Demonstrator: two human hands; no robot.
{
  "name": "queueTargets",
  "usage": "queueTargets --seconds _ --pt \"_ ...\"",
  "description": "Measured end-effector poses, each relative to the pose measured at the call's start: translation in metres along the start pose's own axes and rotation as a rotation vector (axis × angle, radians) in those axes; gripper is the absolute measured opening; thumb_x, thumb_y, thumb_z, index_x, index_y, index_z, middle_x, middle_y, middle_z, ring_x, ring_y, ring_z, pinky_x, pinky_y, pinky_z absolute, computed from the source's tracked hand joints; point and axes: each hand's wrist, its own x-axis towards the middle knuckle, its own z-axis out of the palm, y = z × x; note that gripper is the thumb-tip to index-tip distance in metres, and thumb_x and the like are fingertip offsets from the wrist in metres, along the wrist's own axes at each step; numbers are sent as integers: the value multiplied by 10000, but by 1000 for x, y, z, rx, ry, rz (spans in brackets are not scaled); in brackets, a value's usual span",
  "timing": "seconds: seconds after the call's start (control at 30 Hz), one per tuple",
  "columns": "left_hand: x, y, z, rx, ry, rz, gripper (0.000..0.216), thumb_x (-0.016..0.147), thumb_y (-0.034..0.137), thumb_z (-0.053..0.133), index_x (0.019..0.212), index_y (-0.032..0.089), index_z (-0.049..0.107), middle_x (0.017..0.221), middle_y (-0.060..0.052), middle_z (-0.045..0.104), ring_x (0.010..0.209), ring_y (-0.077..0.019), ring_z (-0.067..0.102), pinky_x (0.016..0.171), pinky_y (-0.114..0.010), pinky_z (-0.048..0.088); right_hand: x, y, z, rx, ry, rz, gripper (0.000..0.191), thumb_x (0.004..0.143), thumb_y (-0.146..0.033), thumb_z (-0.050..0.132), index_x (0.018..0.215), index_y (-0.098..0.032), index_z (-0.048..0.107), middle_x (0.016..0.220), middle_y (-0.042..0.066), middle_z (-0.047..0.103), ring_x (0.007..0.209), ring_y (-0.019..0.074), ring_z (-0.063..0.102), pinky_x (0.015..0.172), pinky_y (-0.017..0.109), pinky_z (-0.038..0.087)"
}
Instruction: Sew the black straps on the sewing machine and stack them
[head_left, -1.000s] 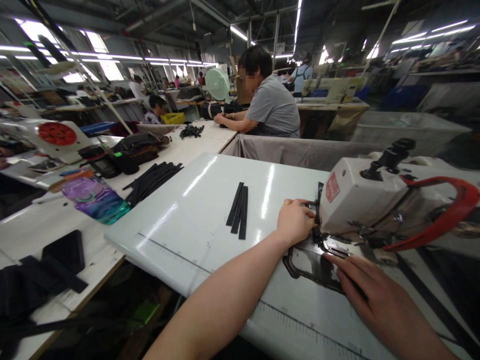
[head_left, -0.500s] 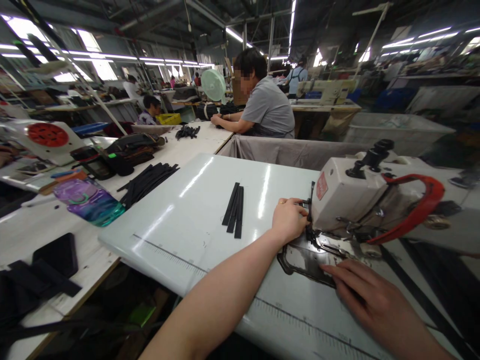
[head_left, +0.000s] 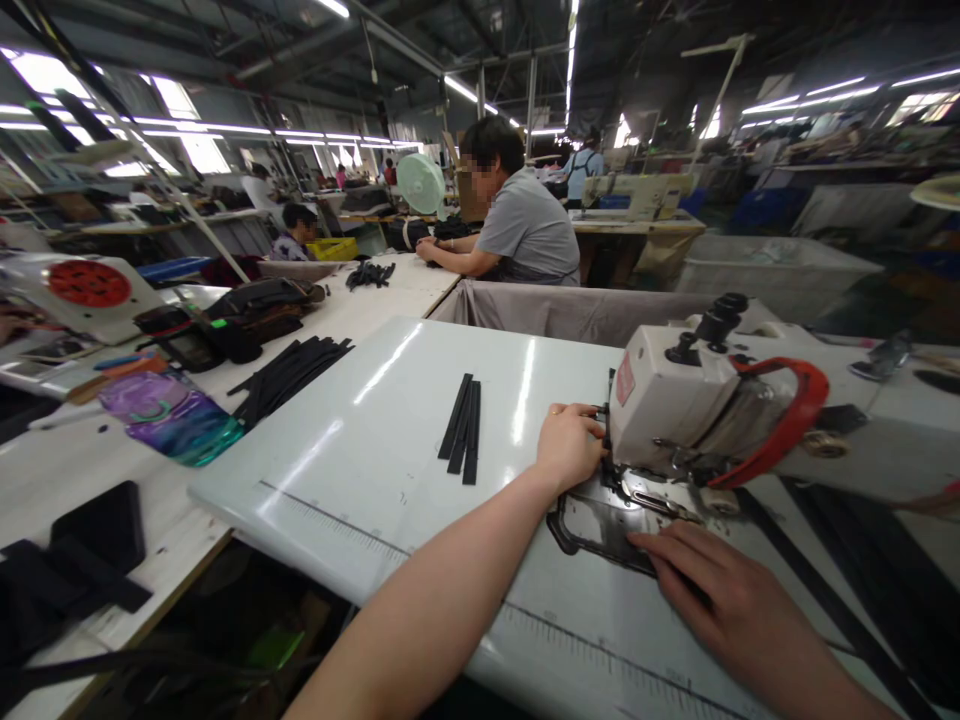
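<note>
My left hand (head_left: 571,447) is at the far side of the sewing machine's (head_left: 667,395) white head, its fingers curled in by the needle area. What they pinch is hidden behind the fingers and the machine. My right hand (head_left: 709,580) lies open, palm down, with its fingertips on the near edge of the metal work plate (head_left: 596,525). Left of my left hand, several narrow black strips (head_left: 463,430) lie fanned together on the pale machine table (head_left: 375,430).
A long black strip (head_left: 817,590) runs past my right hand. On the side table are more black strips (head_left: 292,375), a purple-teal pouch (head_left: 172,410) and a dark phone-like slab (head_left: 101,525). A co-worker (head_left: 525,225) in grey sits beyond, near a green fan (head_left: 421,184).
The camera view has turned slightly, so the scene sits a little further left. Both hands keep nearly the same places at the machine.
</note>
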Motion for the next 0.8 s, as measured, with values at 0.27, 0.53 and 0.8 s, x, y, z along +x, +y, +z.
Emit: queueTargets --seconds 0.27,0.53,0.8 --pt "-17 7 -12 -515 27 -306 182 800 162 653 628 149 592 620 -23 640 636 -172 643 629 -266 496 12 -20 -13 372 -89 322 226 911 -344 514 989 -259 709 953 40 725 865 163 695 768 239 567" --pt "-54 -2 -81 -1039 76 -323 326 729 341 794 652 114 572 659 -37 670 601 -130 660 655 -254 554 38 -39 -8 846 -216 784 449 872 -568 511 1070 -200 675 931 96 725 631 167 647 571 288 554" --pt "-73 10 -81 -1168 -395 -356 427 572 411 886 708 76 657 698 -59 705 649 -143 687 707 -259 568 43 -54 -4 1180 -155 812 380 852 -529 601 964 -174 677 821 84 695 600 137 583 516 257 502"
